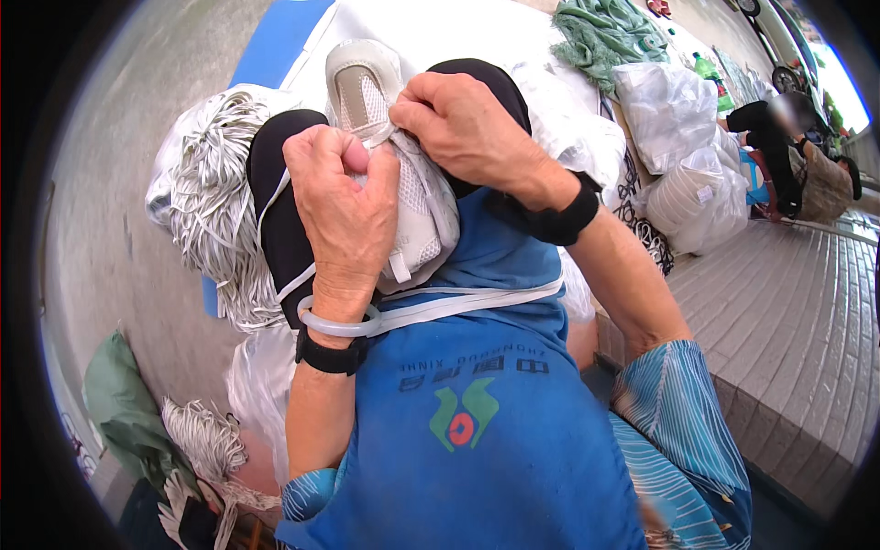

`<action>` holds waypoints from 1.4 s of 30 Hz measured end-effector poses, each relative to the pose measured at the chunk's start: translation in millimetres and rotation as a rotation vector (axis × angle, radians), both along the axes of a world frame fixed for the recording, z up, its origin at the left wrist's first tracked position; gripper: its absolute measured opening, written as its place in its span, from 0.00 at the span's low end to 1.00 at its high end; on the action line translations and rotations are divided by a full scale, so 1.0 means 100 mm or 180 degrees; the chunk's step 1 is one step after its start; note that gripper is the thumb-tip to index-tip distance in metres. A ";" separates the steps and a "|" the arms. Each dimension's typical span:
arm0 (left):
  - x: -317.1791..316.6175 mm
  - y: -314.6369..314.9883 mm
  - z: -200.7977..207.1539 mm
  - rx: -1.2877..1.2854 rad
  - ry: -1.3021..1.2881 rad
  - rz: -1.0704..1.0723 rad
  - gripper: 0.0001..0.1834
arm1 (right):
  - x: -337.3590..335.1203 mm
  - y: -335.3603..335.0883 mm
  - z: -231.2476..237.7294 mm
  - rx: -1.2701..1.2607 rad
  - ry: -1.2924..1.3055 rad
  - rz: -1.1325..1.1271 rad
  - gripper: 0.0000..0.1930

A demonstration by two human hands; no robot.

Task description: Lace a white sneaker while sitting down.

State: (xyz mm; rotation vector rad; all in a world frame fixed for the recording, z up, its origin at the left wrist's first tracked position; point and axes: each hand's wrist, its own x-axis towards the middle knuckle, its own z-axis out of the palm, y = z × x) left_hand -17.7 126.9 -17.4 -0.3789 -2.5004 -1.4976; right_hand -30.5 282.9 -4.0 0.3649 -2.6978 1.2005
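A pale grey-and-white sneaker rests between my knees, its toe pointing away from me. A flat white shoelace runs across the front of its mesh upper. My left hand is closed in a pinch on the lace at the left side of the shoe, thumb and fingers pressed together. My right hand pinches the lace from the other side, close to the left fingertips. Several loose white laces lie across my blue apron. The fingers hide part of the lacing.
A large bundle of white laces sits beside my left knee, and a smaller bundle lies lower left near a green bag. Clear plastic bags and green netting stand at right. Another person sits farther right.
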 end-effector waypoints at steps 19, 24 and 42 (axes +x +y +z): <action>-0.02 0.00 -0.01 -0.0073 0.0114 -0.0013 0.11 | 0.21 -0.05 0.00 -0.0352 0.0144 -0.0433 0.08; -0.04 0.01 -0.01 -0.0171 0.0163 0.0022 0.10 | 0.11 0.00 0.05 -0.0451 -0.0587 -0.0378 0.12; -0.02 -0.01 0.03 -0.0049 0.0142 -0.0036 0.11 | 0.27 -0.08 0.04 -0.0423 0.0307 -0.0552 0.08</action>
